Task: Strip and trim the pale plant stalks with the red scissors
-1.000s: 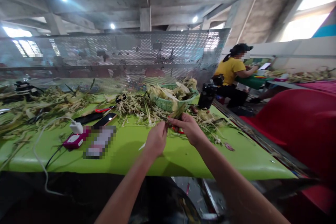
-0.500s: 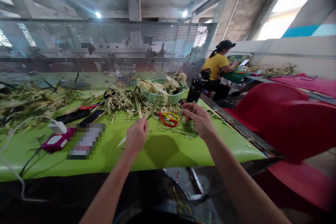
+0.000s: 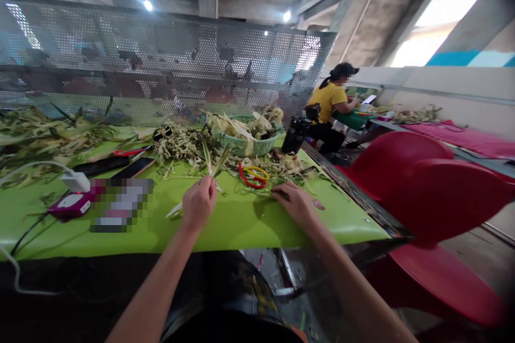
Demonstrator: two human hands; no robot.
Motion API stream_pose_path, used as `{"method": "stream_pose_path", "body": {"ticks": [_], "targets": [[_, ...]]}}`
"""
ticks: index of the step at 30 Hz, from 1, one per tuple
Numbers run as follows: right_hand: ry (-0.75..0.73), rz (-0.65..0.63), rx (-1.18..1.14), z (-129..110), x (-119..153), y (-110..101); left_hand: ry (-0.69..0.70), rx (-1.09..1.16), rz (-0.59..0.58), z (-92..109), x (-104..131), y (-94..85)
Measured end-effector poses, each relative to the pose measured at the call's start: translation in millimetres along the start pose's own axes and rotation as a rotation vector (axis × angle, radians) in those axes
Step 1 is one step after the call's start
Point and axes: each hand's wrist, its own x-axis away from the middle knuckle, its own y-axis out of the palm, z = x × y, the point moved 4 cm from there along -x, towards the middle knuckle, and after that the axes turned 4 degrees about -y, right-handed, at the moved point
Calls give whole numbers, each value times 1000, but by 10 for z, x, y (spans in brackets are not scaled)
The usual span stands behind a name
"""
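My left hand (image 3: 199, 204) is closed around a small bunch of dried husk leaves (image 3: 221, 163). Their green, pointed ends fan up from the fist, and a pale end sticks out on its left side. Low over the table, my right hand (image 3: 298, 208) has its fingers bent together by some thin green scraps; what lies between the fingertips is too small to make out. Just beyond the hands rest red and yellow loops (image 3: 254, 176) that look like scissor handles. Behind them a green plastic basket (image 3: 251, 146) holds pale husks (image 3: 237, 127).
Husk piles (image 3: 183, 146) cover the back and left of the green table (image 3: 241, 225). A black bottle (image 3: 295, 134) stands right of the basket. At left lie a phone (image 3: 134, 168), another blurred device and a purple power strip (image 3: 72, 204). Red chairs (image 3: 450, 193) and a person in yellow (image 3: 328, 99) are at right.
My right hand has come down and inward, from raised fingers to the tabletop scraps. The left hand still grips the husk leaves. The view has shifted slightly.
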Motion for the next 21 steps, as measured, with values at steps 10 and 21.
{"method": "stream_pose_path", "body": {"ticks": [10,21], "targets": [[-19,-145,100,-108,-298,-15,-81,197,113,-74,-11,-56],[188,-174,-794,-307,-502,-248,-287,862,-151,250,-314,-149]]}}
